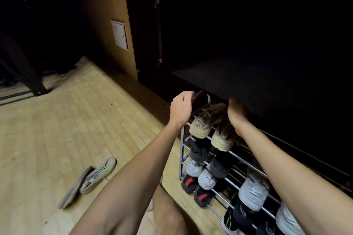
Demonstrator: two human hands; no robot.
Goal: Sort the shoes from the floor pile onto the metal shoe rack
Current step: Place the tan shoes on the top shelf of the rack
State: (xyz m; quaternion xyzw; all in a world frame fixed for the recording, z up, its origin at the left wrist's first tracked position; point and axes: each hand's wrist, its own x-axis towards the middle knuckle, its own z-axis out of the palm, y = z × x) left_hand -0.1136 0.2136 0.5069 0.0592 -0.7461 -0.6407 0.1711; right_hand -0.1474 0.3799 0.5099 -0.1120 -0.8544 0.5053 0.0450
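**Both hands at the rack's top edge, a dark sandal in the left**

The left hand [181,108] has its fingers curled round a dark sandal [201,103] and holds it over the far left corner of the metal shoe rack [182,150], just behind the beige sneakers. The right hand [236,113] is also at the top tier, beside the right beige sneaker [222,138]; its fingers point away from the camera and sink into shadow, so whether it grips anything cannot be told.

The left beige sneaker [200,127] and its partner sit side by side on the top tier, heels overhanging the front rail. Below them, on the lower rails, stand dark grey shoes [198,151], pale grey shoes [207,178] and black shoes with red marks [202,195]. Further right along the rack are a large grey sneaker [253,192] and a black shoe with green stripes [229,221] (the rack's right end runs out of view).

On the wooden floor [57,139], well apart from the rack's left upright, lie a grey-and-green sneaker [99,175] and a grey sandal [76,190] touching it. The floor between them and the rack is open boards. Behind the rack everything is dark; a wooden panel [107,5] with a small white plate [119,34] stands at the far left.
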